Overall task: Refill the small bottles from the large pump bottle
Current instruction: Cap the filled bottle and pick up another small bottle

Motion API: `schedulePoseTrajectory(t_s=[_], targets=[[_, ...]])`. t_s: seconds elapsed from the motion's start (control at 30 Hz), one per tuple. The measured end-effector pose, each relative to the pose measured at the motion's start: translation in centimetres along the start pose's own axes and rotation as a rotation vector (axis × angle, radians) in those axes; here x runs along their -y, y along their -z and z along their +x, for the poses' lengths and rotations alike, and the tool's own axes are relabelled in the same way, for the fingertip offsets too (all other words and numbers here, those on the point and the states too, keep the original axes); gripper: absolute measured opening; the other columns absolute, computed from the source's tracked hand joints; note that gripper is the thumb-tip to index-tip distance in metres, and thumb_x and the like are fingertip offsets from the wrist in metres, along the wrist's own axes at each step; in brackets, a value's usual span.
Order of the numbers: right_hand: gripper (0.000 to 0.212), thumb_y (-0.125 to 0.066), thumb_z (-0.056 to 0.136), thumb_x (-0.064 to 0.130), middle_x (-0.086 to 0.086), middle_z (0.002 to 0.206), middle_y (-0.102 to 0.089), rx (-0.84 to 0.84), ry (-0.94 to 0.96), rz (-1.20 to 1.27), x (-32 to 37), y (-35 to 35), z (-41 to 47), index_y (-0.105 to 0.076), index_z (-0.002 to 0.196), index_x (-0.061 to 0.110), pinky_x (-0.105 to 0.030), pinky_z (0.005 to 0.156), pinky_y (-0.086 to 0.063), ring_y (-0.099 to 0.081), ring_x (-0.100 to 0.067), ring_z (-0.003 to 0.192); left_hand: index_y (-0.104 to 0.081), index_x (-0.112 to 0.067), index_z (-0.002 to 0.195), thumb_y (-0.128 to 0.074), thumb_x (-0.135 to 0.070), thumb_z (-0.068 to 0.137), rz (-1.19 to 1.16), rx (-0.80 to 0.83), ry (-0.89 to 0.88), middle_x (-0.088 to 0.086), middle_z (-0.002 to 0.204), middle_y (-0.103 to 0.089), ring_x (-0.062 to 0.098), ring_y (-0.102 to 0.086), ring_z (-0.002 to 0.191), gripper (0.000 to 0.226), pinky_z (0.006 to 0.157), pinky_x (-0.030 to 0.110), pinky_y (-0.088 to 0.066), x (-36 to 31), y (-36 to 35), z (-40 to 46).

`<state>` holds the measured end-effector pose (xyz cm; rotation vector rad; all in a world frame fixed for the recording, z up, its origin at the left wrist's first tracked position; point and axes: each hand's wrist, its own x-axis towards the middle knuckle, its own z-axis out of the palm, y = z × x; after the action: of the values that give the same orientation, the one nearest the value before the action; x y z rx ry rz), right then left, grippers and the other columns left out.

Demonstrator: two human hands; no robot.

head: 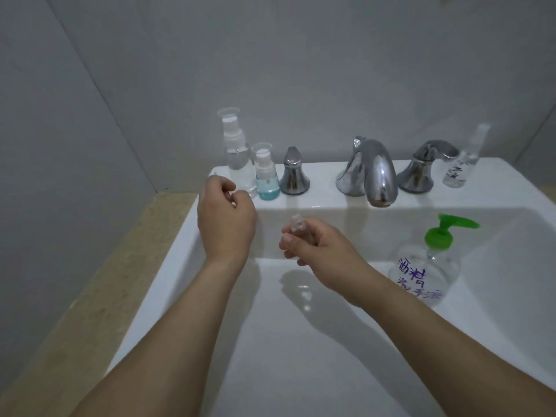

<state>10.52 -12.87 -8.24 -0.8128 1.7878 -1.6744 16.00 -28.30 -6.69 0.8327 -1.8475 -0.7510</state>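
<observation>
Head-worn view, looking down into a white sink (192, 224) with both bare forearms reaching in from below.

Right hand (313, 245): over the middle of the basin, fingers and thumb curled around a small clear bottle (298, 225), open neck uppermost and tilted slightly left, no cap on it.

Left hand (225, 215): above the sink's left rear corner, fingers curled inward; possibly pinching something small and pale at the fingertips, but too unclear to tell.

Large pump bottle (427, 266): upright inside the basin at right, well apart from both hands; clear body, purple handwritten characters, green pump head with spout pointing right.

Back ledge, left to right: tall clear spray bottle (237, 158) with a clear overcap; just beside it a short bottle (266, 176) holding blue liquid in its lower part; chrome left tap handle (294, 173); chrome spout (373, 173) at centre; chrome right tap handle (421, 167); slim clear spray bottle (463, 161) with dark lettering at far right.

Beige counter (99, 281) along the sink's left side; grey walls behind.
</observation>
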Motion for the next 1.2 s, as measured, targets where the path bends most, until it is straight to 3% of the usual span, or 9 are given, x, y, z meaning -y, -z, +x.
schedulePoseTrajectory(t_s=[0.1, 0.23, 0.4, 0.57, 0.9, 0.97, 1.07, 1.2], targets=[[0.001, -0.06, 0.093, 0.02, 0.004, 0.086, -0.066, -0.008, -0.012, -0.04, -0.4, 0.3, 0.0, -0.06, 0.094, 0.02, -0.021, 0.072, -0.046, -0.062, -0.01, 0.077, -0.053, -0.01, 0.096, -0.049, -0.015, 0.078, 0.066, -0.042, -0.006, 0.009, 0.094, -0.057, 0.027, -0.052, 0.087, 0.019, 0.076, 0.039, -0.045, 0.5, 0.2, 0.2], [0.004, -0.059, 0.093, 0.024, 0.004, 0.087, -0.068, -0.006, -0.021, -0.065, -0.6, 0.4, 0.1, -0.061, 0.094, 0.02, -0.024, 0.073, -0.047, -0.064, -0.011, 0.079, -0.055, -0.01, 0.106, -0.044, -0.035, 0.079, 0.291, -0.108, 0.026, 0.009, 0.109, -0.057, 0.032, -0.051, 0.103, 0.038, 0.09, 0.043, -0.039, 0.2, 0.7, 0.6], [0.006, -0.059, 0.092, 0.026, 0.004, 0.086, -0.068, -0.002, -0.018, -0.087, -0.7, 0.4, 0.2, -0.061, 0.092, 0.021, -0.029, 0.075, -0.047, -0.065, -0.013, 0.079, -0.052, -0.015, 0.126, -0.055, -0.039, 0.079, 0.49, 0.012, 0.149, 0.009, 0.133, -0.051, 0.031, -0.04, 0.125, 0.053, 0.103, 0.043, -0.027, 0.6, 0.6, 1.2], [0.008, -0.059, 0.092, 0.03, 0.003, 0.088, -0.07, 0.009, -0.014, -0.124, -0.9, 0.3, 0.1, -0.061, 0.092, 0.022, -0.034, 0.079, -0.05, -0.067, -0.017, 0.085, -0.052, -0.02, 0.131, -0.055, -0.04, 0.081, 0.506, 0.084, 0.227, 0.008, 0.14, -0.045, 0.031, -0.034, 0.132, 0.054, 0.106, 0.045, -0.023, 0.9, 0.7, 1.9], [0.01, -0.06, 0.091, 0.03, -0.002, 0.093, -0.07, 0.029, -0.023, -0.182, -1.1, 0.4, 0.2, -0.062, 0.096, 0.021, -0.034, 0.079, -0.049, -0.067, -0.016, 0.084, -0.066, -0.017, 0.105, -0.051, -0.035, 0.085, 0.521, 0.077, 0.159, 0.01, 0.123, -0.057, 0.035, -0.043, 0.119, 0.031, 0.1, 0.043, -0.03, 0.5, 1.2, 2.0], [0.009, -0.06, 0.091, 0.03, -0.001, 0.092, -0.07, 0.018, -0.016, -0.205, -1.2, 0.6, 0.3, -0.062, 0.094, 0.022, -0.035, 0.078, -0.049, -0.067, -0.016, 0.084, -0.066, -0.014, 0.099, -0.05, -0.033, 0.085, 0.573, 0.068, 0.022, 0.01, 0.104, -0.063, 0.036, -0.052, 0.105, 0.028, 0.089, 0.04, -0.037, -0.3, 1.9, 2.0], [0.006, -0.062, 0.089, 0.033, 0.004, 0.088, -0.068, -0.01, -0.008, -0.265, -1.6, 0.8, 0.4, -0.062, 0.09, 0.026, -0.027, 0.068, -0.045, -0.065, -0.015, 0.083, -0.056, -0.017, 0.08, -0.051, -0.032, 0.081, 0.524, 0.141, -0.098, -0.001, 0.075, -0.059, 0.031, -0.057, 0.076, 0.016, 0.059, 0.033, -0.037, -1.9, 3.0, 2.1], [0.007, -0.064, 0.087, 0.034, 0.011, 0.077, -0.063, -0.037, -0.015, -0.315, -2.0, 1.1, 0.7, -0.061, 0.084, 0.029, -0.021, 0.06, -0.038, -0.059, -0.008, 0.075, -0.053, -0.024, 0.082, -0.054, -0.035, 0.079, 0.372, 0.33, -0.19, -0.006, 0.077, -0.063, 0.017, -0.059, 0.071, 0.011, 0.058, 0.032, -0.046, -4.0, 3.7, 0.8]])
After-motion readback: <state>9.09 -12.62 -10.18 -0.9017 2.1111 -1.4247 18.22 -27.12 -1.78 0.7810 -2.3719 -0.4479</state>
